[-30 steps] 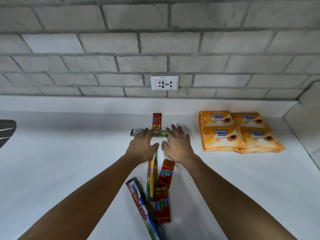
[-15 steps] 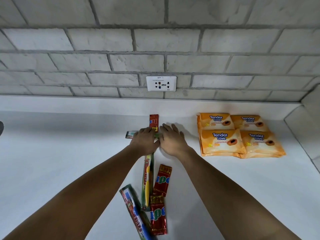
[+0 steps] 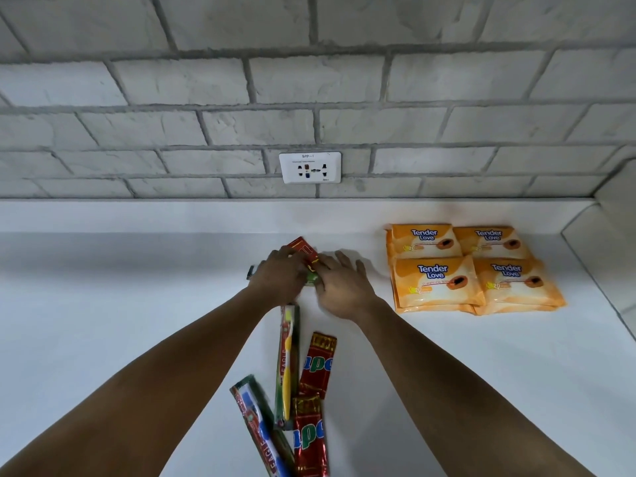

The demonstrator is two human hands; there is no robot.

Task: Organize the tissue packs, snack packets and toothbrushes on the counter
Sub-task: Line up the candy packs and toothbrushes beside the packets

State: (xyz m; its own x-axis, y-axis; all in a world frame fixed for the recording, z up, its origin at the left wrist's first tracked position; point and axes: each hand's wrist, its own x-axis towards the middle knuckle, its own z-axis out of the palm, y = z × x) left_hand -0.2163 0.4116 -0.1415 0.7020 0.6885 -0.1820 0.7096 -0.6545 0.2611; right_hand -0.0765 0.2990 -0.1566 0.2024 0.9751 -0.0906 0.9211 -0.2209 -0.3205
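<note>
My left hand [image 3: 277, 275] and my right hand [image 3: 342, 287] meet at the back middle of the white counter [image 3: 103, 321]. Between them a red snack packet [image 3: 304, 251] lies tilted; my left fingers curl on its upper part. My right hand lies with fingers spread, its thumb side touching the packet's lower end. Both hands cover a green toothbrush pack [image 3: 250, 271]; only its left tip and a green bit show. Nearer me lie a yellow toothbrush pack [image 3: 287, 363], a blue toothbrush pack [image 3: 258, 432] and two red snack packets [image 3: 318, 364] [image 3: 309, 438]. Several orange tissue packs [image 3: 437, 280] sit grouped at the right.
A grey brick wall with a white power socket [image 3: 309, 166] rises behind the counter. A side wall [image 3: 612, 256] closes the counter's right end, just past the tissue packs.
The hands have come together over the green toothbrush pack. The red snack packet behind them went from upright to tilted left, with my left fingers now on it.
</note>
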